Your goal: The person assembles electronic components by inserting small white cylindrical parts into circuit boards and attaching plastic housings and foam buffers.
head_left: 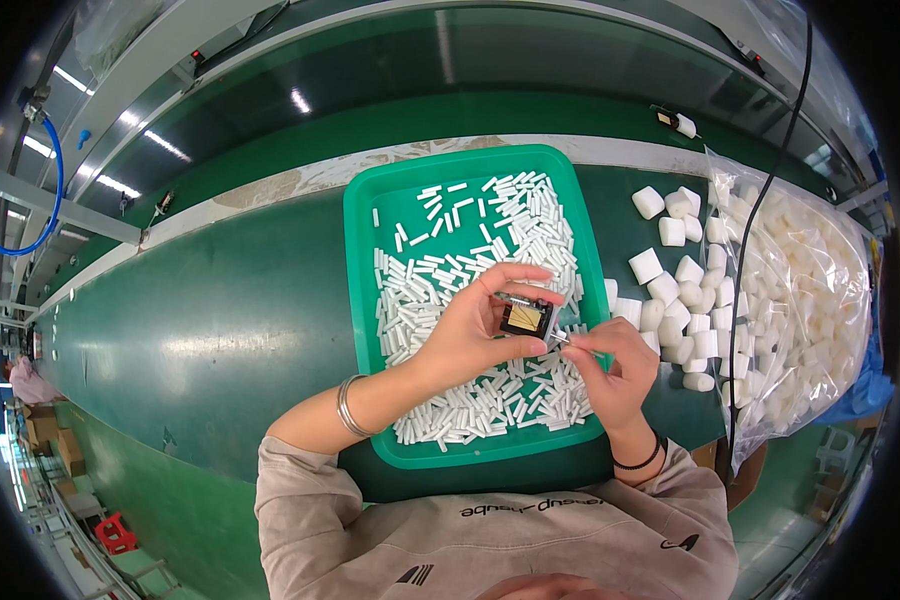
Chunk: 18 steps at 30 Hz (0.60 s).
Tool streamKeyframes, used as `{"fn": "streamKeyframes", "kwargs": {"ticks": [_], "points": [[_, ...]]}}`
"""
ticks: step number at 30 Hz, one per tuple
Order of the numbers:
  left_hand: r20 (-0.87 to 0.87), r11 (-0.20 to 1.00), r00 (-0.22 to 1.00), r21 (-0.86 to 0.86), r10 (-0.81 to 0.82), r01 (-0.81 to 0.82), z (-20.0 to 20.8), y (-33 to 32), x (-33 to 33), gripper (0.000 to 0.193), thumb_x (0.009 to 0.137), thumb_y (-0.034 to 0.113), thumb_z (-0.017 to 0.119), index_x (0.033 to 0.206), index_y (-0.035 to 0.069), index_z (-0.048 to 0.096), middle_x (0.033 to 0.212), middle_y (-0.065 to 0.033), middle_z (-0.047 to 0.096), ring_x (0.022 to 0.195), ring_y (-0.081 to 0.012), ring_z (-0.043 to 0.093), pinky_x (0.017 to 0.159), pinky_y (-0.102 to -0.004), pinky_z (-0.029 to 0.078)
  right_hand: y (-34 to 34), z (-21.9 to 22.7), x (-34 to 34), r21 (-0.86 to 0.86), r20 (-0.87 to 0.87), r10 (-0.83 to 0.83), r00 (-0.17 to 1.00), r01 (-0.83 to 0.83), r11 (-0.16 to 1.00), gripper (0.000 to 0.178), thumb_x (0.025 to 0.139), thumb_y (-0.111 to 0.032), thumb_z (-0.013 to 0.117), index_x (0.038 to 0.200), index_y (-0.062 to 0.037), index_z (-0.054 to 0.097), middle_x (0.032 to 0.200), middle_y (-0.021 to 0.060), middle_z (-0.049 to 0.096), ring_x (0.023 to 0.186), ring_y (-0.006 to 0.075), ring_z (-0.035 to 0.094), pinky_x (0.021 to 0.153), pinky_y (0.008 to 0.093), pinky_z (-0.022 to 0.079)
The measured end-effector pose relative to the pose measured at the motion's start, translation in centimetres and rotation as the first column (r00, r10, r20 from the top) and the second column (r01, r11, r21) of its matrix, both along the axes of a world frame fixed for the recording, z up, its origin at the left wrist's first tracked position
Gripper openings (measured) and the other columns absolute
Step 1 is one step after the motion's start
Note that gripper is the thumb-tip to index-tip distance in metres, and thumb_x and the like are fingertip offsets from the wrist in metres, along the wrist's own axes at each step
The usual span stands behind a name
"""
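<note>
My left hand [465,335] holds a small black device [526,318] with a yellowish panel on its upper face, gripped between thumb and fingers. At the device's right end, my right hand [615,368] pinches a thin pale stick [561,338] between thumb and forefinger. The stick's tip meets the device or lies right beside it; I cannot tell which. Both hands are above a green tray [356,300] strewn with many short white rods [415,310], heaped more thickly toward the right and front.
White, soft-looking cylinders [675,320] spill from a clear plastic bag [810,300] right of the tray. A black cable [770,180] hangs across the bag. Beyond the table's pale ledge [270,175], another device [673,121] lies on a green conveyor [390,110]. A person [32,385] is far left.
</note>
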<state>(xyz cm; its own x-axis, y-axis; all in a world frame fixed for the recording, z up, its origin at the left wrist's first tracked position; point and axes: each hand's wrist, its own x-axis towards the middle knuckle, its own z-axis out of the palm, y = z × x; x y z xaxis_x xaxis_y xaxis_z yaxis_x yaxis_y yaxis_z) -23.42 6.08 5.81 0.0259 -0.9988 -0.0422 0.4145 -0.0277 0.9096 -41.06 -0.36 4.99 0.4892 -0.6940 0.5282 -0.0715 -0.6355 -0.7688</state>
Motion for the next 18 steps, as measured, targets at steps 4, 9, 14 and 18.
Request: {"fn": "streamKeyframes", "kwargs": {"ticks": [4, 9, 14, 18], "points": [[0.22, 0.992, 0.975, -0.117, -0.011, 0.037, 0.11, 0.1, 0.08, 0.045, 0.066, -0.011, 0.064, 0.106, 0.004, 0.05, 0.106, -0.0078, 0.056, 0.096, -0.0154, 0.055, 0.083, -0.0279, 0.045, -0.09, -0.55, -0.42, 0.157, -0.012, 0.015, 1.0, -0.013, 0.987, 0.014, 0.063, 0.0, 0.072, 0.074, -0.0008, 0.063, 0.066, 0.0081, 0.059, 0.058, 0.0185, 0.055, 0.054, 0.0248, 0.042], [0.386, 0.966, 0.922, -0.245, 0.02, 0.082, 0.04, 0.41, 0.12, 0.044, 0.066, -0.012, 0.062, 0.105, 0.004, 0.05, 0.105, -0.0083, 0.056, 0.096, -0.0153, 0.055, 0.085, -0.0275, 0.045, -0.13, -0.81, -0.42, 0.327, 0.017, 0.048, 0.999, -0.051, 0.944, 0.014, 0.064, -0.001, 0.071, 0.075, 0.0005, 0.063, 0.068, 0.0084, 0.061, 0.06, 0.0174, 0.056, 0.054, 0.0243, 0.042], [0.076, 0.998, 0.997, -0.059, 0.008, -0.004, 0.72, 0.25, -0.02, 0.057, 0.067, -0.015, 0.061, 0.116, 0.006, 0.039, 0.107, -0.0128, 0.056, 0.098, -0.0185, 0.056, 0.079, -0.028, 0.05, -0.09, -0.09, -0.1, 0.015, -0.02, 0.059, 0.998, -0.059, 0.998, 0.015, 0.064, -0.001, 0.072, 0.076, 0.0, 0.064, 0.067, 0.0077, 0.061, 0.06, 0.017, 0.056, 0.055, 0.0249, 0.042], [0.095, 0.998, 0.995, -0.067, -0.01, 0.016, 0.44, 0.24, -0.06, 0.058, 0.067, -0.014, 0.062, 0.116, 0.007, 0.039, 0.107, -0.0135, 0.055, 0.098, -0.0181, 0.056, 0.078, -0.0281, 0.05, -0.07, -0.41, -0.26, 0.118, 0.04, 0.061, 0.997, -0.065, 0.991, 0.016, 0.062, -0.001, 0.073, 0.076, -0.0005, 0.064, 0.066, 0.0079, 0.061, 0.059, 0.0174, 0.055, 0.055, 0.0256, 0.042]]}}
